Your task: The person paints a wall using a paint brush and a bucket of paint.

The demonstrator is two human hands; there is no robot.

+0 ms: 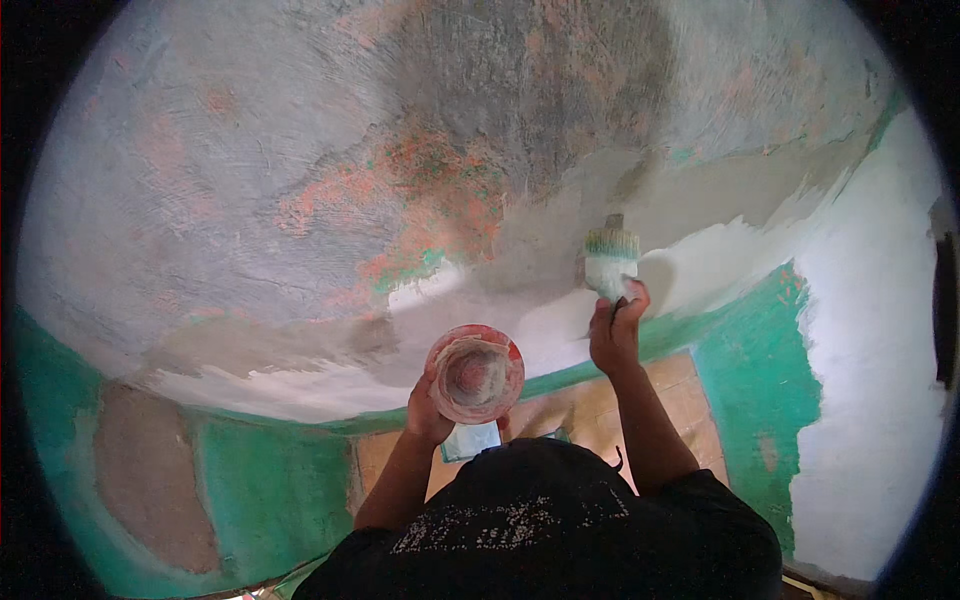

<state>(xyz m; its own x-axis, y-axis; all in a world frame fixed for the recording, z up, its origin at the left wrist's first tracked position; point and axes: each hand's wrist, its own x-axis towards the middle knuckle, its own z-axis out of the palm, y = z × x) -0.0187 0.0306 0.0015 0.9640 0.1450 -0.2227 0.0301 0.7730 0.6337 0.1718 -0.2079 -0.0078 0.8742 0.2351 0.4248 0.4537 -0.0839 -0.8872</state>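
My left hand holds a round red tub in front of my chest; a pale paste coats its inside and rim. To the right and higher up, my right hand grips a wide paintbrush by its whitish lower part, bristles pointing up. The bristles have a greenish band and lie at or close to the wall; I cannot tell whether they touch it. Around the brush the wall has damp grey-brown and white coated areas. Farther up it is rough grey, with orange and green patches showing.
Green painted wall flanks me at the lower left and lower right, with a white area at the far right. Below my arms lies a tan tiled floor. A pale blue-white object is partly hidden beneath the tub.
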